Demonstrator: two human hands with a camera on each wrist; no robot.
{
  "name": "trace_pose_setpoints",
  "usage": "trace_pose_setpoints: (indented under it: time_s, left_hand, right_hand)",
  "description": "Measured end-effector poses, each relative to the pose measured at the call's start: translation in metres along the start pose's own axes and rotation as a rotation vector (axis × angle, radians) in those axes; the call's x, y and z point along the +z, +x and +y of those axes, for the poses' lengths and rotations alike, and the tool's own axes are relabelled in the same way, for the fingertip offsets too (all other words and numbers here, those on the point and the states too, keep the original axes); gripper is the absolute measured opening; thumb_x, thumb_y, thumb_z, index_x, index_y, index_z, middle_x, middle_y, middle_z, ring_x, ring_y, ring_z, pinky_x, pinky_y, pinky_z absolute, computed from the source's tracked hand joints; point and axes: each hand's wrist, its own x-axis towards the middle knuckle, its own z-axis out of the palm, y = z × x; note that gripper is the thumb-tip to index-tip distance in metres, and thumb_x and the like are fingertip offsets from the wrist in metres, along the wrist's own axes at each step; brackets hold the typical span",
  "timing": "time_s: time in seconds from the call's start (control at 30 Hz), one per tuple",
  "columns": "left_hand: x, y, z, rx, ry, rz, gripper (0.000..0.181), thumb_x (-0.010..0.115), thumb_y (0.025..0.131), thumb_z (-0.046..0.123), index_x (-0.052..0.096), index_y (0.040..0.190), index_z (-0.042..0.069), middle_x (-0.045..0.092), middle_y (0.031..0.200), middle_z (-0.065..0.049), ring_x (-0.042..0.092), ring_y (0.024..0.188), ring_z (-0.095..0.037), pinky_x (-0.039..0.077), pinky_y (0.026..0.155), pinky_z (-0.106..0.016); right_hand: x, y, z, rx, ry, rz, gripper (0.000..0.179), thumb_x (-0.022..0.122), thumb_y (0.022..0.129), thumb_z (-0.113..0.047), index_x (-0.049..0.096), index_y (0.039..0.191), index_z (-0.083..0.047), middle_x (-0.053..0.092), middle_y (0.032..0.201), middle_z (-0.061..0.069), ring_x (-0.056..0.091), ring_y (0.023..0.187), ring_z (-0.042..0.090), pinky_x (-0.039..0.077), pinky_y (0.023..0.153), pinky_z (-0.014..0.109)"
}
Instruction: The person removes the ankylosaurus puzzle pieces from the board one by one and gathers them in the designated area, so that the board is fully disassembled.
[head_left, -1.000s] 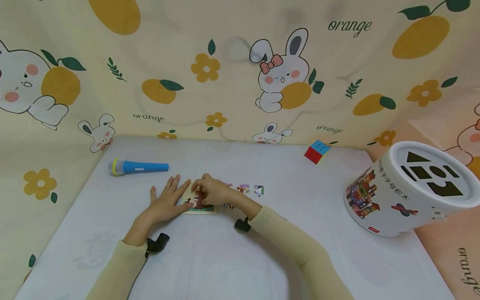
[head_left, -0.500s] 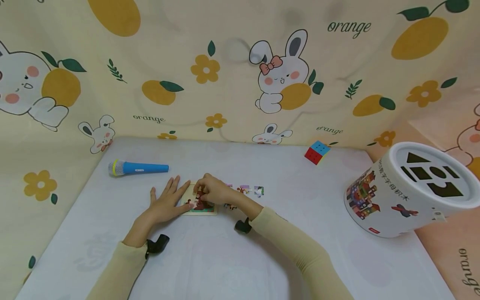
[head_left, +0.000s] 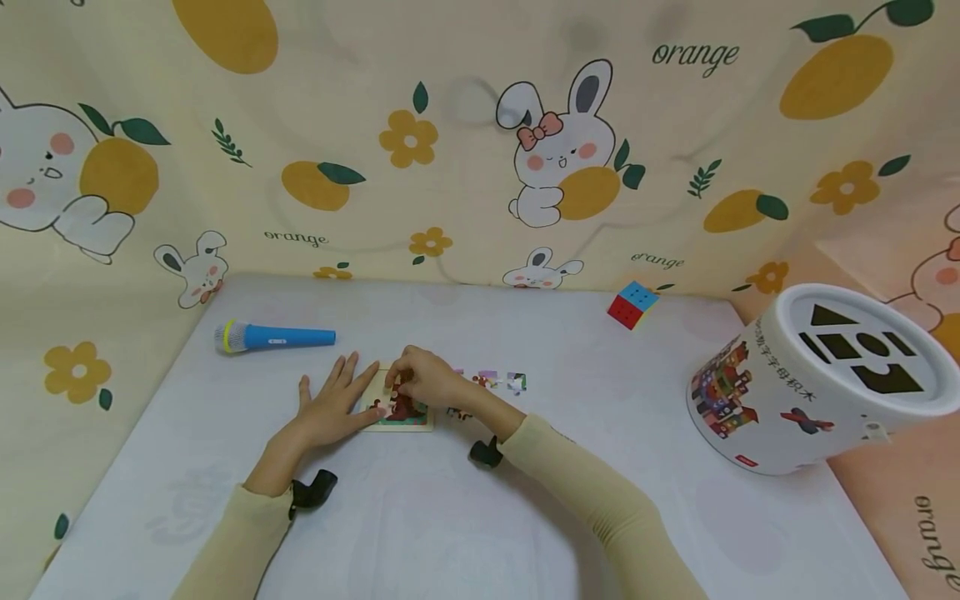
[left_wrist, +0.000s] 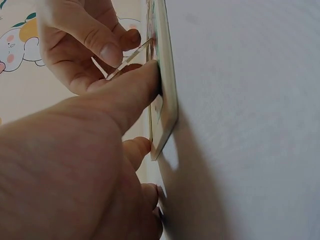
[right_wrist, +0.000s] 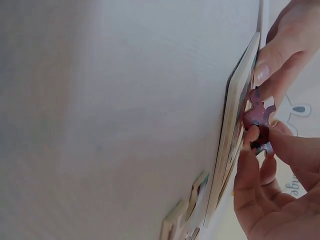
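A small wooden jigsaw board (head_left: pixel 408 422) with a brown animal picture lies on the white table. My left hand (head_left: pixel 327 408) rests on its left side with spread fingers, the thumb pressing the near left part, as the left wrist view shows on the board's edge (left_wrist: pixel 167 80). Over the board, my right hand (head_left: pixel 429 379) pinches a reddish-purple puzzle piece (right_wrist: pixel 257 115) between thumb and fingers. That piece stands tilted, its thin edge (left_wrist: pixel 129 61) close over the board in the left wrist view. In the head view, the right hand hides the board's upper right part.
Several loose puzzle pieces (head_left: pixel 517 382) lie just right of the board, partly behind the right forearm. A blue toy microphone (head_left: pixel 288 336) lies at the back left. A puzzle cube (head_left: pixel 633 305) sits at the back right, and a large white tub (head_left: pixel 795 392) stands at the right.
My right hand's fingertips have shifted slightly over the board, and more of the brown picture shows below them. The left hand stays in place.
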Motion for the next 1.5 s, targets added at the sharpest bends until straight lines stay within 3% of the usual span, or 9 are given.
trace_pose_setpoints:
  time_s: [0.27,0.43,0.83,1.07,1.5]
  left_hand:
    - [0.004,0.001,-0.003,0.003,-0.016,0.009,0.081,0.061,0.095,0.05,0.028,0.158,0.01,0.005,0.163,-0.028,0.0,0.149,-0.046,-0.014,0.102,-0.077]
    - [0.007,0.003,-0.004,-0.008,-0.01,0.009,0.083,0.061,0.094,0.052,0.028,0.158,0.01,0.005,0.163,-0.027,-0.001,0.15,-0.046,-0.015,0.102,-0.077]
    - [0.005,0.003,-0.001,-0.014,0.003,0.0,0.082,0.061,0.095,0.051,0.027,0.158,0.009,0.005,0.163,-0.026,-0.001,0.15,-0.046,-0.014,0.103,-0.077]
    - [0.004,0.002,-0.005,-0.017,0.008,-0.009,0.082,0.059,0.096,0.052,0.025,0.158,0.01,0.002,0.164,-0.026,-0.003,0.15,-0.045,-0.015,0.103,-0.076]
    - [0.004,0.002,-0.005,-0.01,-0.006,0.001,0.083,0.06,0.095,0.052,0.027,0.158,0.009,0.003,0.163,-0.027,-0.001,0.15,-0.046,-0.015,0.103,-0.076]
  right_hand:
    - [-0.002,-0.003,-0.001,-0.042,0.1,-0.024,0.016,0.064,0.094,0.005,0.073,0.105,-0.003,0.069,0.102,0.006,0.061,0.087,0.012,0.05,0.076,0.021]
    - [-0.015,-0.011,0.003,-0.083,0.132,0.035,0.019,0.066,0.094,0.001,0.071,0.112,0.0,0.069,0.102,0.006,0.061,0.085,0.013,0.051,0.073,0.022]
    - [-0.058,-0.065,0.041,0.002,0.124,0.169,0.013,0.071,0.09,0.0,0.073,0.103,0.001,0.07,0.089,0.006,0.058,0.073,0.014,0.049,0.063,0.024]
    - [-0.06,-0.089,0.066,0.052,0.163,0.126,0.012,0.073,0.087,0.001,0.073,0.099,0.001,0.068,0.083,0.004,0.055,0.066,0.012,0.047,0.061,0.024]
    - [-0.057,-0.103,0.071,0.082,0.196,0.058,0.014,0.073,0.087,0.004,0.07,0.1,0.005,0.065,0.077,0.006,0.057,0.067,0.012,0.048,0.063,0.023]
